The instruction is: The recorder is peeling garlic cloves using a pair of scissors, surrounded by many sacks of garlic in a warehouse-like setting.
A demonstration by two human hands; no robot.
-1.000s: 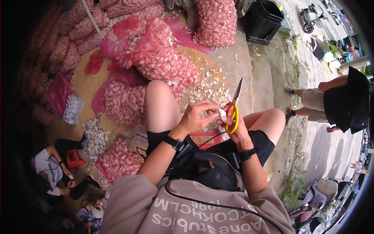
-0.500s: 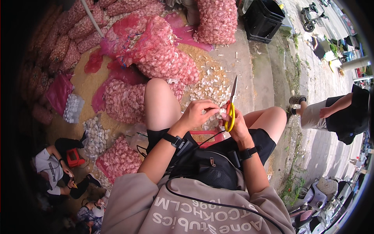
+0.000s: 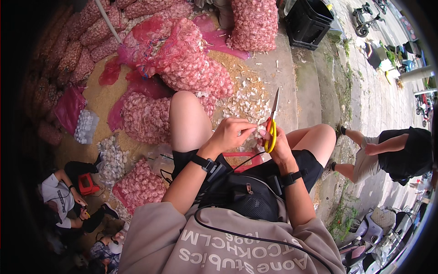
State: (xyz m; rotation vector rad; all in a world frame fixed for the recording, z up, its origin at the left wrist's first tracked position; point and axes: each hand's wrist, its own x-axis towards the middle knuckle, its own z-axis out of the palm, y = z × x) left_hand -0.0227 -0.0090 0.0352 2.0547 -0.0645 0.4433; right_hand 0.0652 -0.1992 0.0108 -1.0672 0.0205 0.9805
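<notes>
Between my fingertips, over my lap, is a whitish garlic bulb. My left hand is closed, its thumb and fingers pinching at the bulb's left side; whether they grip loose skin there is too small to tell. My right hand steadies the bulb with the thumb and also holds scissors with yellow and orange handles. The scissors' blades point up and away from me and look closed. Below the hands, scraps of peeled garlic skin lie scattered on the ground.
Pink mesh sacks of garlic crowd the ground ahead and left. A black crate stands at the far right. Trimmed white bulbs lie in a heap at left, near a seated co-worker. Another person walks on the paving at right.
Both hands stay in nearly the same place, with the bulb and scissors shifted very slightly. The person on the right has taken a step, legs now spread apart.
</notes>
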